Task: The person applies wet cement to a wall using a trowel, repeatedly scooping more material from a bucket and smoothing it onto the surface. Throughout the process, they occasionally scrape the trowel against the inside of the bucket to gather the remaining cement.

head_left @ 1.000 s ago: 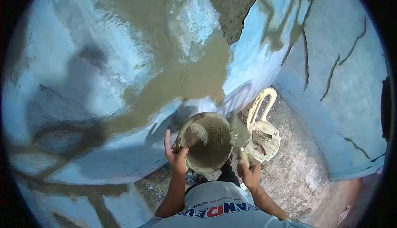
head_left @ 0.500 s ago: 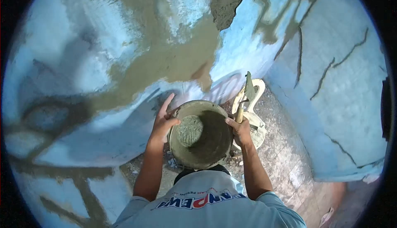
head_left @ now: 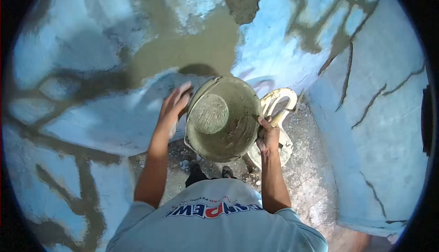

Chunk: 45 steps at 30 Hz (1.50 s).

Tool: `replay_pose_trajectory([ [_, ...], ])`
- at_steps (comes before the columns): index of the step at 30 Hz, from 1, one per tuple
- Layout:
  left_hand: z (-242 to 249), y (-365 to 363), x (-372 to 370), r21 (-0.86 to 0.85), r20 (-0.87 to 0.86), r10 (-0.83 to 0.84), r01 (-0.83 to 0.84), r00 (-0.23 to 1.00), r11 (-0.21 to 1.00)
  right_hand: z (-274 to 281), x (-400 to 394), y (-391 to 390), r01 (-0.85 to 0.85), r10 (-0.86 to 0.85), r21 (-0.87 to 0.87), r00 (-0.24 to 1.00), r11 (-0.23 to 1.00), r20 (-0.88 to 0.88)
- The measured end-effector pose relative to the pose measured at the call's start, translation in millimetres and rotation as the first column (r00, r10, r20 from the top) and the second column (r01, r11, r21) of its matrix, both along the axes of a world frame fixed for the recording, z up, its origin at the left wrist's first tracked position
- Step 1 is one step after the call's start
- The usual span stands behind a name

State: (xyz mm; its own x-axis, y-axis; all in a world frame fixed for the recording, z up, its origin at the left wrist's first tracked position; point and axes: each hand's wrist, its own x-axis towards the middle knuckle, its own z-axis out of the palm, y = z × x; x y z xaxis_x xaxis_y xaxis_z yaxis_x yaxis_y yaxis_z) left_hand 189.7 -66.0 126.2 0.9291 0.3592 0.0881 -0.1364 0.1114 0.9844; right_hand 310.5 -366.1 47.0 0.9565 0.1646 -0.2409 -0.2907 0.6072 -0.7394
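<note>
A grey mortar bucket (head_left: 244,135), its inside coated with wet cement, is held up in front of my shirt, mouth tilted toward me. My right hand (head_left: 268,135) is closed on the bucket's right rim. The same hand also grips a trowel (head_left: 277,118) by its handle, the blade seen nearly edge-on to the upper right. Beside the bucket's left rim is my left hand (head_left: 175,103), fingers stretched out and not wrapped round it.
Ahead stands a light blue wall (head_left: 109,131) with broad patches of grey-green mortar (head_left: 183,51). Another blue wall (head_left: 379,128) with dark cracks rises on the right. Below the bucket, a white object with a curved loop (head_left: 284,149) sits on the debris-strewn floor (head_left: 311,169).
The bucket has risen in view and tilted. My left hand has come away from its grip on the rim, while the trowel has swung from upright toward the right.
</note>
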Motion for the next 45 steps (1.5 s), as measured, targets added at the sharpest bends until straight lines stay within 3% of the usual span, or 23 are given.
replay_pose_trajectory([
  [2, -41, -15, -32, 0.02, -0.121, 0.147, -0.146, 0.982, 0.989, -8, 6, -6, 0.015, -0.014, 0.034, 1.0, 0.999, -0.029],
  [3, -65, -32, -42, -0.2, -0.03, 0.214, -0.215, 0.976, 0.956, -19, 7, -7, 0.051, -0.051, 0.032, 0.999, 0.998, -0.01],
  [5, -77, -53, -46, -0.122, 0.111, 0.253, -0.24, 0.961, 0.963, -29, 7, -3, 0.106, -0.107, 0.026, 0.993, 0.994, 0.047],
  [7, -70, -76, -43, -0.003, 0.307, 0.285, -0.299, 0.908, 0.954, -15, 6, 2, 0.087, -0.087, 0.009, 0.996, 0.996, -0.011],
  [8, -82, -82, -40, -0.101, 0.317, 0.355, -0.34, 0.88, 0.935, -6, -2, 8, 0.1, -0.098, 0.032, 0.994, 0.994, -0.05],
  [11, -107, -77, -40, -0.347, 0.252, 0.382, -0.285, 0.889, 0.894, 8, -19, 22, 0.135, -0.132, 0.048, 0.989, 0.99, -0.061],
  [12, -96, -73, -42, -0.358, 0.32, 0.252, -0.13, 0.913, 0.925, 4, -21, 21, 0.149, -0.147, 0.039, 0.988, 0.988, -0.055],
  [14, -71, -75, -42, -0.476, 0.256, 0.244, -0.097, 0.936, 0.874, 30, -33, 19, 0.148, -0.151, -0.032, 0.983, 0.988, -0.105],
  [17, -54, -79, -37, -0.58, 0.249, 0.21, -0.029, 0.945, 0.814, 30, -29, 23, 0.174, -0.174, -0.047, 0.985, 0.984, 0.015],
  [21, -47, -76, -37, -0.653, 0.297, 0.201, 0.045, 0.934, 0.756, 38, -33, 17, 0.174, -0.139, -0.247, 0.978, 0.953, 0.153],
  [22, -47, -73, -38, -0.691, 0.3, 0.202, 0.066, 0.932, 0.719, 42, -32, 15, 0.21, -0.104, -0.312, 0.94, 0.927, 0.325],
  [23, -49, -71, -39, -0.701, 0.316, 0.211, 0.077, 0.925, 0.709, 50, -38, 6, 0.216, -0.08, -0.379, 0.935, 0.9, 0.345],
  [25, -55, -63, -41, -0.713, 0.348, 0.231, 0.096, 0.908, 0.695, 57, -39, -14, 0.465, -0.107, -0.443, 0.773, 0.767, 0.625],
  [27, -54, -58, -42, -0.68, 0.388, 0.25, 0.093, 0.887, 0.727, 65, -50, -55, 0.313, 0.09, -0.678, 0.868, 0.665, 0.489],
  [28, -56, -58, -46, -0.668, 0.399, 0.259, 0.085, 0.88, 0.739, 58, -50, -76, 0.307, 0.277, -0.764, 0.803, 0.568, 0.528],
  [29, -56, -59, -49, -0.648, 0.392, 0.261, 0.063, 0.882, 0.759, 57, -53, -86, 0.284, 0.344, -0.712, 0.724, 0.642, 0.598],
  [31, -53, -57, -50, -0.602, 0.382, 0.255, 0.03, 0.888, 0.798, 79, -72, -78, 0.05, 0.397, -0.678, 0.779, 0.733, 0.486],
  [33, -47, -59, -52, -0.575, 0.333, 0.269, -0.032, 0.904, 0.817, 70, -66, -77, -0.125, 0.633, -0.749, 0.634, 0.651, 0.444],
  [34, -45, -59, -53, -0.558, 0.311, 0.274, -0.059, 0.91, 0.828, 79, -70, -68, -0.139, 0.669, -0.781, 0.618, 0.609, 0.412],
  [37, -42, -60, -56, -0.579, 0.289, 0.256, -0.044, 0.922, 0.814, 136, -70, -45, -0.129, 0.806, -0.968, 0.583, 0.215, 0.101],
  [40, -31, -72, -54, -0.523, 0.3, 0.262, -0.072, 0.917, 0.849, 124, -52, -22, 0.344, 0.788, -0.87, 0.392, 0.352, 0.474],
  [43, -23, -85, -53, -0.539, 0.268, 0.294, -0.11, 0.917, 0.835, 136, -35, -4, 0.532, 0.847, -0.807, 0.279, 0.256, 0.452],
  [45, -23, -88, -59, -0.511, 0.263, 0.247, -0.082, 0.933, 0.856, 129, -25, 11, 0.551, 0.892, -0.83, 0.332, 0.081, 0.307],
])
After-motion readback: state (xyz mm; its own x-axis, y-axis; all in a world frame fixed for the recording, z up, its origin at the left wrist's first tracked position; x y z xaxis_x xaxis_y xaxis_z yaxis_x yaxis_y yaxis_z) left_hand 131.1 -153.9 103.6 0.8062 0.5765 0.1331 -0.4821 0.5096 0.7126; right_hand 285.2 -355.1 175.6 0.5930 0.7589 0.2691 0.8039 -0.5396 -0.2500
